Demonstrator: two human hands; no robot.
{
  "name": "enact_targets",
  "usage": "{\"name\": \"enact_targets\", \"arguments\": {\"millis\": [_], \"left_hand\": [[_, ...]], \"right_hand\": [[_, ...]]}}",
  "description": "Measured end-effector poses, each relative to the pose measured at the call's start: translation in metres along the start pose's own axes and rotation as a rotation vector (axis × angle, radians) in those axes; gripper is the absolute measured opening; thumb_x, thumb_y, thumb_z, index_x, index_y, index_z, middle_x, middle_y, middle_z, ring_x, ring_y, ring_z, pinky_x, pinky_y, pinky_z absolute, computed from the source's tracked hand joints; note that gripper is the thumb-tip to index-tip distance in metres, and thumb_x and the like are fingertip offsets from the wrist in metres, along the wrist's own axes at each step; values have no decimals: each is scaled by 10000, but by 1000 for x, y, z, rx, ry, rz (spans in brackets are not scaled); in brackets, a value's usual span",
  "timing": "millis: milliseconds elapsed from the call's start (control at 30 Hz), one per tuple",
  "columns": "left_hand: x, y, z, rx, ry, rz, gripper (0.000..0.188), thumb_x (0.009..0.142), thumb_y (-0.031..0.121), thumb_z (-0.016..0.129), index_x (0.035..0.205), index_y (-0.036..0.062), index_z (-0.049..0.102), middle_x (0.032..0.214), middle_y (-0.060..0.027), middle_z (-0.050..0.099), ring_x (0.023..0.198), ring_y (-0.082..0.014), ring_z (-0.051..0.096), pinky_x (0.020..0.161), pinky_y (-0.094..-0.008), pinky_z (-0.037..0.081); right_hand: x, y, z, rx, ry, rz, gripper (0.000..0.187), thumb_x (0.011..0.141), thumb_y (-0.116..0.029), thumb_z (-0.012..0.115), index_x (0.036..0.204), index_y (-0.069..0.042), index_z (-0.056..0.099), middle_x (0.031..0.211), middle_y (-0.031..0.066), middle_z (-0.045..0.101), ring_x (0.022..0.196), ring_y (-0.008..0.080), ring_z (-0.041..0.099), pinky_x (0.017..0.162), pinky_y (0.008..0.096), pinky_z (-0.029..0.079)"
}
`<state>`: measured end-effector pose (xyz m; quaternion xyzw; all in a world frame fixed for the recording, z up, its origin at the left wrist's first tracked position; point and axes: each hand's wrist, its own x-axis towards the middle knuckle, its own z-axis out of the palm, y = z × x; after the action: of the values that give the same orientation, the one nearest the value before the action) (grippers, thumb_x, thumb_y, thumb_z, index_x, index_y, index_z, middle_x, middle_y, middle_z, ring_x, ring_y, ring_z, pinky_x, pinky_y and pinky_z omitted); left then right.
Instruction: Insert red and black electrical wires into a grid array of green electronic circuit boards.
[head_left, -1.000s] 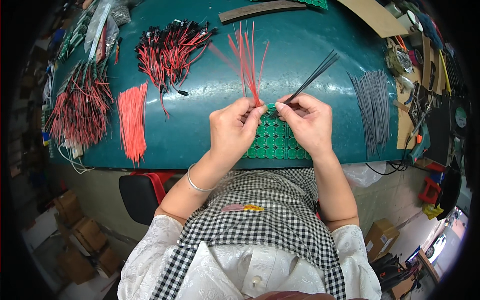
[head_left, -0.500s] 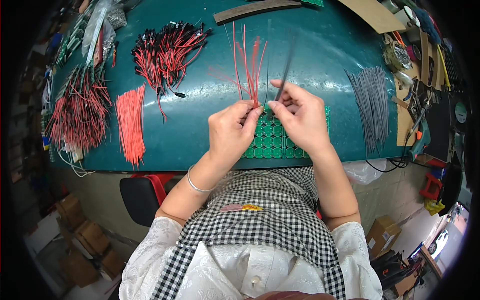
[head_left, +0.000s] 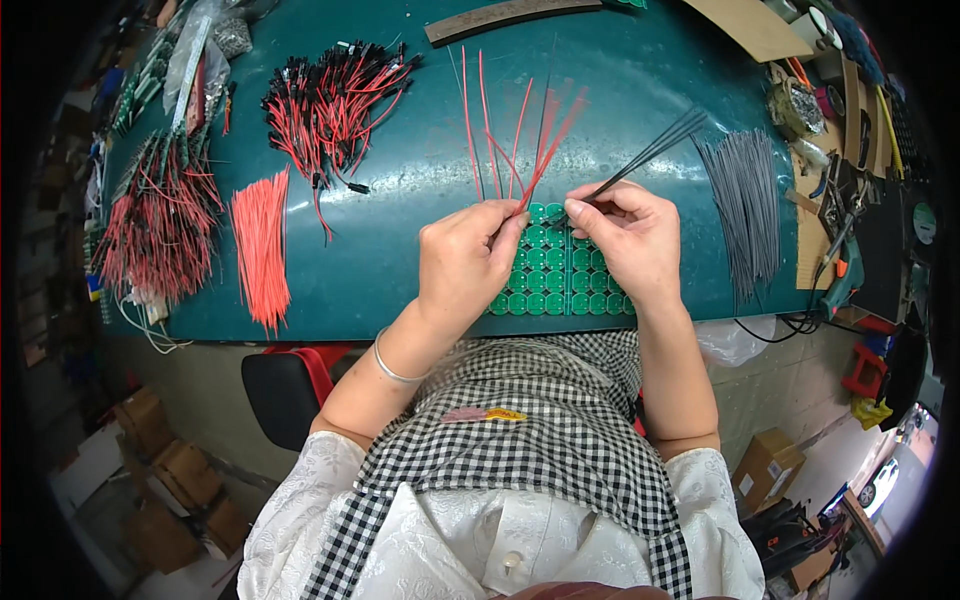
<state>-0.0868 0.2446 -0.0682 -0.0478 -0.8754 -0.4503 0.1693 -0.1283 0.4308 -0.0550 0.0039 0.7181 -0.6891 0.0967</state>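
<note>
My left hand (head_left: 465,262) pinches a fan of thin red wires (head_left: 510,130) that stand up and away from me over the green table. My right hand (head_left: 628,238) grips a small bundle of black wires (head_left: 650,152) that points up and to the right. Both hands rest over a green panel of round discs (head_left: 555,280) lying near the table's front edge, and partly cover it. The fingertips of the two hands nearly touch above the panel.
A pile of loose red wires (head_left: 262,250), red-and-black leads with connectors (head_left: 335,95) and another tangled heap (head_left: 155,220) lie at the left. Grey wires (head_left: 745,205) lie at the right, beside tools and clutter (head_left: 840,120). A dark strip (head_left: 505,15) lies at the back.
My right hand swung the black wires upright toward the red ones, then back out to the right. The red wires have fanned wider. Both hands stay over the green panel.
</note>
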Motion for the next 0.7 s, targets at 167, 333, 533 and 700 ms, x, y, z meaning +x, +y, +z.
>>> {"name": "enact_targets", "arguments": {"millis": [167,333,533,700], "left_hand": [[-1,-2,2,37,12,4,204,842,-11,767,1043,-35,742,821,-139,753,686,-143,727,603,-257,569],[-2,1,1,7,22,-17,199,868,-11,746,1065,-36,735,822,-122,755,686,-125,720,604,-249,568],[4,17,-3,-367,11,-277,85,910,14,719,976,-36,739,785,-85,742,663,-97,694,602,-236,559],[4,15,1,-247,-63,-211,76,909,19,724,953,-43,731,759,-74,731,653,-95,689,596,-231,554]], "right_hand": [[-1,1,4,-114,11,-64,73,876,7,748,932,51,732,910,75,727,728,101,681,639,211,560],[-2,0,3,-162,24,-74,83,861,1,747,920,57,735,887,86,735,726,102,690,651,224,564],[-2,-3,4,-212,39,-112,108,824,-20,758,904,51,746,846,111,750,716,120,706,656,248,569],[-2,-6,8,-270,-5,-182,117,805,-24,756,902,41,742,812,133,734,680,144,701,619,276,558]]}}
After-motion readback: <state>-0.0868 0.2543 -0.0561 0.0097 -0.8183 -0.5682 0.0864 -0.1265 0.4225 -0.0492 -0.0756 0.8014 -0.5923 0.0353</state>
